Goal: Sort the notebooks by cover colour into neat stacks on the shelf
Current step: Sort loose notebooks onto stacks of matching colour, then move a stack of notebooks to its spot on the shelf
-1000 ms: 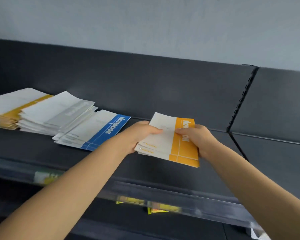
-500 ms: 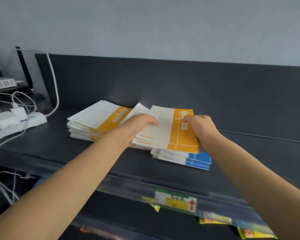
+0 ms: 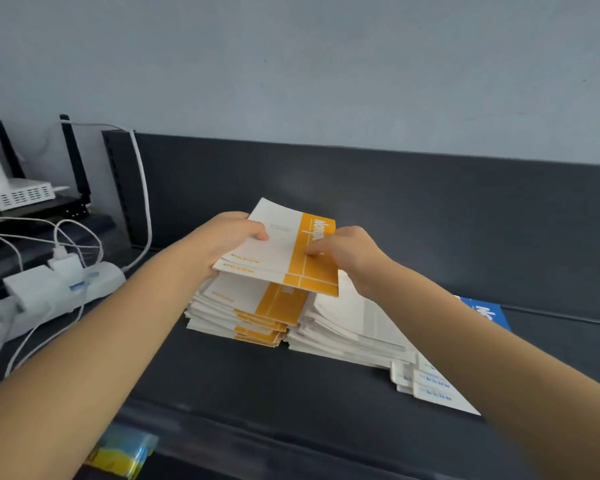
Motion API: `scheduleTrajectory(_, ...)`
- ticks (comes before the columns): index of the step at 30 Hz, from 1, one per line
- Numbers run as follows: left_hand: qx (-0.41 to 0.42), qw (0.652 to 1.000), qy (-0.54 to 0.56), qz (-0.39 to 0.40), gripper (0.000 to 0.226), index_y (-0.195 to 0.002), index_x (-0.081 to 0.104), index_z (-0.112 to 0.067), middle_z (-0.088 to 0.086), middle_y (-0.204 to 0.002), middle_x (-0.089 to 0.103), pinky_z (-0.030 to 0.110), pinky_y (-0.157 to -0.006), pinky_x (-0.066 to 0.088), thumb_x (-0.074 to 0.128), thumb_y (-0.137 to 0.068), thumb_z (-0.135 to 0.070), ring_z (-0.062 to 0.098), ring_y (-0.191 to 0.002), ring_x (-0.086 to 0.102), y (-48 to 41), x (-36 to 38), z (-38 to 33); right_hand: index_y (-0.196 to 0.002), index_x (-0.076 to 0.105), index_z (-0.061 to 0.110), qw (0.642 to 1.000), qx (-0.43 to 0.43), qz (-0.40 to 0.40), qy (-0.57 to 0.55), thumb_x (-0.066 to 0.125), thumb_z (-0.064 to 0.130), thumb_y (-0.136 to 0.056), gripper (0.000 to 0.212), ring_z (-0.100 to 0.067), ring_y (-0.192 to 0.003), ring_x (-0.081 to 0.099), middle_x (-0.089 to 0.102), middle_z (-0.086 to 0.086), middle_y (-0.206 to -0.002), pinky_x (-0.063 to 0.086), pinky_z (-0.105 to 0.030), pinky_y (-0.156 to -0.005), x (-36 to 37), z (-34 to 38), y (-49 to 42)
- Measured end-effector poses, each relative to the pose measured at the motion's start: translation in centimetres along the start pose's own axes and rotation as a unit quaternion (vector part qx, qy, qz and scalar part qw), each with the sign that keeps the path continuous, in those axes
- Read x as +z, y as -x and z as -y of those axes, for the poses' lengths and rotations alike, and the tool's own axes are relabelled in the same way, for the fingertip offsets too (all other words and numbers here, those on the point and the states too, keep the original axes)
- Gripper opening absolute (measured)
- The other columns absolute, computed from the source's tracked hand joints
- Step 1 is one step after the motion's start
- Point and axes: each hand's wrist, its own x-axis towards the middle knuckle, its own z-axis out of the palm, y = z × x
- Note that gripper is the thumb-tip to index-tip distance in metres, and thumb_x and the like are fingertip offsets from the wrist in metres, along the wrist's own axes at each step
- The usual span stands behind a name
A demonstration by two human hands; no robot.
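**Orange-banded notebooks held over the orange stack**

A white power strip (image 3: 63, 289) lies left of the shelf (image 3: 291, 382). The left hand (image 3: 229, 237) grips the left edge of the held notebooks (image 3: 278, 251), thumb on top. They have white covers with an orange band down the right side. Their long axis runs from the shelf's front edge toward its back, just above the orange stack (image 3: 250, 313). The right hand (image 3: 347, 258) pinches the orange band. A grey stack (image 3: 354, 327) and blue notebooks (image 3: 485, 313) lie further right.

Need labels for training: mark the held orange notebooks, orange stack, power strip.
held orange notebooks (image 3: 274, 244), head view, white cover area.
orange stack (image 3: 278, 304), head view, top orange band.
power strip (image 3: 101, 280), head view, right end.
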Motion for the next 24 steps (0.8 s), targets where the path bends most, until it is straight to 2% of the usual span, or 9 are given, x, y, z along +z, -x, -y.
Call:
scheduleTrajectory(3,-0.016,1.0,-0.015,0.009,0.023,-0.111,0.066,-0.015,0.009,-0.105,0.07,0.038,-0.079,0.056,0.06,-0.09,-0.009,0.025,-0.091,0.069,-1.7,-2.1,0.7,-0.122,0.053,0.008,0.999,0.004,0.017,0.048,0.073,0.021,-0.081,0.047,-0.022,-0.098,0.056,0.058,-0.006,-0.117,0.043,-0.031,-0.073,2.2,0.8,-1.1)
scheduleTrajectory(6,-0.01,0.999,-0.043,0.019,0.024,-0.112,0.064,-0.015,0.008,-0.105,0.069,0.034,-0.068,0.054,0.06,-0.089,-0.009,0.025,-0.091,0.067,-3.3,-3.4,1.5,-0.122,0.051,0.008,0.993,-0.001,0.015,0.113,0.073,0.023,-0.082,0.048,-0.021,-0.099,0.054,0.054,-0.004,-0.111,0.043,-0.03,-0.073,4.1,1.0,-2.0)
scheduleTrajectory(10,-0.002,0.992,-0.123,0.041,0.02,-0.107,0.062,-0.013,0.009,-0.101,0.068,0.031,-0.065,0.049,0.061,-0.086,-0.013,0.025,-0.086,0.066,-5.1,-4.1,2.7,-0.121,0.049,0.008,0.978,0.007,0.004,0.208,0.072,0.022,-0.082,0.047,-0.021,-0.093,0.05,0.049,-0.002,-0.099,0.043,-0.029,-0.072,6.1,0.5,-2.8)
scheduleTrajectory(12,0.004,0.984,-0.167,0.059,0.025,-0.107,0.059,-0.012,0.009,-0.107,0.066,0.033,-0.07,0.05,0.061,-0.083,-0.018,0.025,-0.09,0.065,-5.9,-3.9,3.4,-0.114,0.054,0.007,0.964,0.008,0.0,0.265,0.071,0.023,-0.083,0.038,-0.024,-0.092,0.054,0.053,-0.005,-0.094,0.046,-0.03,-0.071,7.0,0.2,-3.0)
scheduleTrajectory(13,0.007,0.977,-0.201,0.068,0.034,-0.112,0.057,-0.012,0.01,-0.117,0.062,0.035,-0.078,0.051,0.061,-0.08,-0.022,0.025,-0.098,0.062,-6.3,-3.7,3.8,-0.117,0.055,0.006,0.957,0.005,-0.002,0.289,0.069,0.023,-0.084,0.039,-0.025,-0.096,0.057,0.057,-0.008,-0.1,0.049,-0.031,-0.074,7.4,0.0,-3.0)
scheduleTrajectory(15,0.018,0.944,-0.326,0.054,0.055,-0.129,0.045,-0.011,0.01,-0.136,0.045,0.038,-0.093,0.043,0.06,-0.08,-0.031,0.028,-0.121,0.046,-6.9,-3.3,4.5,-0.126,0.054,0.005,0.945,-0.003,-0.015,0.328,0.063,0.02,-0.087,0.043,-0.028,-0.109,0.058,0.058,-0.014,-0.123,0.051,-0.034,-0.086,8.0,-0.1,-3.1)
scheduleTrajectory(17,0.052,0.894,-0.445,0.012,0.062,-0.138,0.035,-0.011,0.011,-0.141,0.035,0.04,-0.1,0.032,0.057,-0.086,-0.037,0.031,-0.131,0.032,-6.9,-2.6,4.8,-0.127,0.055,0.003,0.935,-0.014,-0.037,0.352,0.059,0.017,-0.087,0.043,-0.029,-0.113,0.058,0.057,-0.016,-0.128,0.051,-0.035,-0.089,8.0,-0.1,-2.9)
scheduleTrajectory(21,0.103,0.847,-0.522,0.007,0.064,-0.141,0.033,-0.015,0.009,-0.144,0.034,0.042,-0.103,0.026,0.054,-0.086,-0.041,0.03,-0.133,0.028,-6.9,-1.7,4.1,-0.123,0.06,0.004,0.926,-0.028,-0.078,0.367,0.061,0.023,-0.088,0.04,-0.026,-0.103,0.06,0.06,-0.015,-0.123,0.052,-0.033,-0.082,6.8,-0.5,-2.6)
scheduleTrajectory(24,0.151,0.82,-0.552,0.008,0.062,-0.142,0.035,-0.016,0.009,-0.145,0.036,0.042,-0.104,0.026,0.053,-0.088,-0.041,0.031,-0.134,0.028,-6.5,-0.4,3.1,-0.12,0.063,0.015,0.936,-0.078,-0.126,0.321,0.062,0.025,-0.09,0.031,-0.01,-0.095,0.051,0.061,0.0,-0.122,0.038,-0.019,-0.073,5.1,-0.9,-2.3)
